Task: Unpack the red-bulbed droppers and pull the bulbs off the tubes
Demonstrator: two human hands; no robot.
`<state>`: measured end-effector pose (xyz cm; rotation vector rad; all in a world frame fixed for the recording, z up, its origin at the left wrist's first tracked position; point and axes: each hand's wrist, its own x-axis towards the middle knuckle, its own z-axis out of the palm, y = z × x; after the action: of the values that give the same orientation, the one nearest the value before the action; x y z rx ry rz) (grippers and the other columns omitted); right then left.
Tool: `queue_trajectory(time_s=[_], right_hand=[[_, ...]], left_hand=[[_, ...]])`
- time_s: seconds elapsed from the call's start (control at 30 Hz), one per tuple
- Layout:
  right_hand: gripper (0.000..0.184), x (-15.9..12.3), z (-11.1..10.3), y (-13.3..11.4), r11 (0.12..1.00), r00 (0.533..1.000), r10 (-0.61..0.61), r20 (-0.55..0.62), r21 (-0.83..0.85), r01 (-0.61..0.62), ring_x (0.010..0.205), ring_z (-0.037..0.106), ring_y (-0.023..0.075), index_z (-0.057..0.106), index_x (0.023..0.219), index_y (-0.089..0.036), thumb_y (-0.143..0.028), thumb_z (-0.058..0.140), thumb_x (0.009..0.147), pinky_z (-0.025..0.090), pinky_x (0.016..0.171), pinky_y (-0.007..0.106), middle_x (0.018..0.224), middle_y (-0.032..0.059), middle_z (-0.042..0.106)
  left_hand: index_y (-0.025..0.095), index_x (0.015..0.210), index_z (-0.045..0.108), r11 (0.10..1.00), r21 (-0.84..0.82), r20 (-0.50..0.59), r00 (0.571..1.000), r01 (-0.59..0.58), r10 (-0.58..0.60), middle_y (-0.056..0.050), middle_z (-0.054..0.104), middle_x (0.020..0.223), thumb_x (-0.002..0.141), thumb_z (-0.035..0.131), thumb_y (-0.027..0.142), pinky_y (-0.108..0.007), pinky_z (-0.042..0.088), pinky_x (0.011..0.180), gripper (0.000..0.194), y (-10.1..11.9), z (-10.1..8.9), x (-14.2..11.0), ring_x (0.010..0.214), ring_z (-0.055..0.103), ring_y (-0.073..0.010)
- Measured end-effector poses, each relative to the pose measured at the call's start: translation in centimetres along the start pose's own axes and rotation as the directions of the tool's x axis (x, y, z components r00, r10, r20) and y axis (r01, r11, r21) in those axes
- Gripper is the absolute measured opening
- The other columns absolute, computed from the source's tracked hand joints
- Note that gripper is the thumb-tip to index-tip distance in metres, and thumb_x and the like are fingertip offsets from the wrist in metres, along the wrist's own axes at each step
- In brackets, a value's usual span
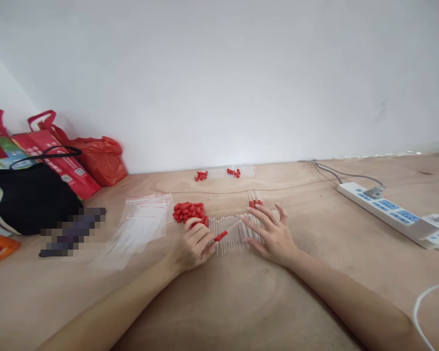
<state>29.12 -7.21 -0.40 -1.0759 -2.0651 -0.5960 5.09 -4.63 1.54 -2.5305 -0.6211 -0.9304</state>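
My left hand (197, 244) is closed on a glass dropper with a red rubber bulb (221, 236). The dropper's clear tube slants up to the right, its tip close to the fingertips of my right hand (272, 235). That hand is open, fingers spread over the right end of a row of clear glass tubes (225, 247); whether it touches the dropper's tip I cannot tell. Beyond its fingers lie several glass tubes with red bulbs (255, 203), pointing away from me. A heap of loose red bulbs (187, 211) sits just past my left hand.
Clear zip bags (142, 226) lie at the left. More red bulbs (201, 175) lie near the wall. Left stand a black bag (32, 197), a red shopping bag (54, 158) and a red plastic bag (102, 158). A power strip (391, 209) with cables lies right.
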Motion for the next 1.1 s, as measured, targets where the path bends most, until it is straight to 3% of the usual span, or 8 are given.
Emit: queue_trajectory(time_s=[0.17, 0.3, 0.5, 0.6, 0.83, 0.97, 1.1], right_hand=[[0.019, 0.2, 0.3, -0.8, 0.987, 0.988, -0.143, -0.06, 0.063, 0.147, 0.093, 0.053, 0.0154, 0.059, 0.098, -0.028, -0.032, 0.054, 0.08, 0.008, 0.1, 0.048, 0.085, -0.0033, 0.066], [0.012, 0.1, 0.3, -1.1, 0.986, 0.987, -0.142, -0.07, 0.076, 0.147, 0.07, 0.054, 0.0098, 0.06, 0.089, -0.027, -0.025, 0.051, 0.081, 0.013, 0.099, 0.046, 0.059, -0.0072, 0.061], [0.015, -0.1, 0.3, -2.0, 0.989, 0.994, -0.11, -0.012, 0.101, 0.11, 0.067, 0.053, 0.0094, 0.061, 0.086, -0.029, -0.026, 0.047, 0.083, 0.016, 0.097, 0.045, 0.056, -0.007, 0.058], [0.017, -0.1, 0.3, -2.3, 0.984, 0.992, -0.122, -0.035, 0.126, 0.125, 0.067, 0.052, 0.0091, 0.061, 0.084, -0.028, -0.025, 0.045, 0.083, 0.015, 0.097, 0.044, 0.054, -0.0071, 0.056], [0.018, -0.3, -0.1, -2.3, 0.975, 0.983, -0.174, -0.065, 0.129, 0.181, 0.066, 0.053, 0.0092, 0.06, 0.076, -0.025, -0.024, 0.044, 0.084, 0.015, 0.097, 0.044, 0.047, -0.0078, 0.051], [0.016, -0.7, -0.4, -1.6, 0.99, 0.993, -0.097, -0.065, 0.092, 0.103, 0.066, 0.052, 0.0094, 0.06, 0.076, -0.024, -0.023, 0.045, 0.082, 0.016, 0.095, 0.044, 0.049, -0.0074, 0.052], [0.014, -0.5, -0.3, -1.7, 0.999, 0.999, -0.006, -0.035, 0.038, 0.007, 0.062, 0.049, 0.0092, 0.062, 0.083, -0.028, -0.026, 0.048, 0.082, 0.016, 0.094, 0.044, 0.049, -0.0071, 0.052]], left_hand=[[0.017, 0.077, 0.054, 0.995, 0.002, -0.073, 0.992, -0.101, 0.1, 0.001, 0.059, 0.065, 0.075, 0.053, 0.016, -0.035, 0.04, 0.08, 0.003, 0.8, 0.5, -0.6, 0.065, 0.052, -0.0121], [0.018, 0.079, 0.055, 0.999, -0.006, -0.106, 0.994, -0.04, 0.039, 0.001, 0.061, 0.067, 0.073, 0.055, 0.016, -0.036, 0.038, 0.084, 0.006, 1.1, 0.4, -0.6, 0.068, 0.054, -0.0127], [0.022, 0.092, 0.059, 0.991, -0.103, 0.044, 0.996, 0.083, -0.079, -0.004, 0.065, 0.09, 0.078, 0.051, 0.032, -0.044, 0.026, 0.097, 0.019, 1.7, 0.7, -0.4, 0.09, 0.056, -0.0175], [0.025, 0.082, 0.061, 0.989, -0.123, 0.064, 0.995, 0.086, -0.079, 0.001, 0.066, 0.08, 0.08, 0.05, 0.027, -0.043, 0.022, 0.099, 0.011, 1.8, 0.8, -0.3, 0.085, 0.058, -0.0147], [0.024, 0.075, 0.06, 0.987, -0.15, 0.066, 0.997, 0.057, -0.048, 0.004, 0.066, 0.068, 0.08, 0.05, 0.02, -0.043, 0.023, 0.096, 0.012, 2.0, -0.1, -0.4, 0.077, 0.059, -0.013], [0.022, 0.074, 0.058, 0.984, -0.146, 0.011, 0.995, 0.098, -0.098, 0.003, 0.064, 0.068, 0.08, 0.046, 0.013, -0.039, 0.031, 0.09, 0.016, 1.0, -0.5, -1.2, 0.072, 0.058, -0.0121], [0.023, 0.087, 0.058, 0.97, -0.192, -0.049, 0.985, 0.152, -0.164, 0.0, 0.061, 0.075, 0.081, 0.047, 0.015, -0.027, 0.044, 0.07, 0.015, 0.3, -0.9, -2.0, 0.069, 0.055, -0.0116]])
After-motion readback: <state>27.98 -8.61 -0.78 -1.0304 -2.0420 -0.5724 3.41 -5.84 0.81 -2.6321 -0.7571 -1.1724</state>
